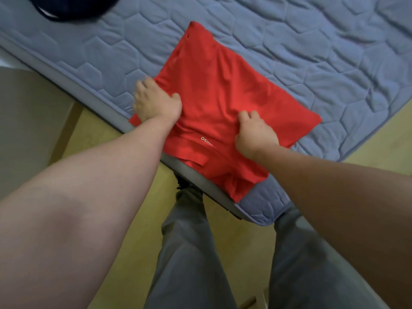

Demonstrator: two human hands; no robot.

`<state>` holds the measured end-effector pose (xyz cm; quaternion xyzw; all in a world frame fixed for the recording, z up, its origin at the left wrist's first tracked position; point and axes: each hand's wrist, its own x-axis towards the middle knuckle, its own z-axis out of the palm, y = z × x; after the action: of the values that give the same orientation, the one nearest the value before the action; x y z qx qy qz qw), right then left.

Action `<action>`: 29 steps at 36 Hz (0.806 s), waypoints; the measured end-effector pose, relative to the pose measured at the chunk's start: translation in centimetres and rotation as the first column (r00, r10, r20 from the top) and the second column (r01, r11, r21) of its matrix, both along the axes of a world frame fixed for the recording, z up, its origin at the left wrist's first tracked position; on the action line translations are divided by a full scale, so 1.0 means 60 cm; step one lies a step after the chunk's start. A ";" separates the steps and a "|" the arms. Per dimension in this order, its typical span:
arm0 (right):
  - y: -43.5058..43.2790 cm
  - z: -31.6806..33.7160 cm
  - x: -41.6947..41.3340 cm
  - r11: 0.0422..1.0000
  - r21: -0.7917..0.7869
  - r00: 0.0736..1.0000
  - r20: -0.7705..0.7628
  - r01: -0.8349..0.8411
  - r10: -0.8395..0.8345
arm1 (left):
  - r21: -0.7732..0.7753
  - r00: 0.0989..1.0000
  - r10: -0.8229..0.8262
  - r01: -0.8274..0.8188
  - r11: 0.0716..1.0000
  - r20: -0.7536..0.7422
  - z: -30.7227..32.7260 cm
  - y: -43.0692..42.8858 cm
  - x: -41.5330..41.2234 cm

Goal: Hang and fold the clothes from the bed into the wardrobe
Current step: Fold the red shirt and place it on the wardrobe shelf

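Red garment (pixel 223 90) with small white lettering; blue-grey mattress (pixel 312 52) quilted in hexagons; dark navy cloth (pixel 66 7); grey trousers (pixel 189 253)

The only readable text is small white lettering (pixel 207 141) printed on the red garment (pixel 223 90), near its lower edge. It stands upside down to the camera and reads "INISO", with its beginning lost in a crease
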<state>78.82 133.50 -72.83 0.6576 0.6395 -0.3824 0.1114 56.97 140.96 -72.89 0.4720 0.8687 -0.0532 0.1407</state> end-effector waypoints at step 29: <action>0.135 -0.060 0.194 0.945 -0.259 0.937 0.331 0.200 -0.108 | -0.576 0.781 -0.393 0.624 0.528 0.486 0.003 0.378 0.084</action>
<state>90.44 141.61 -76.43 0.7349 0.4972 -0.3702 0.2752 61.99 163.64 -72.71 0.6166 0.5670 -0.3517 0.4178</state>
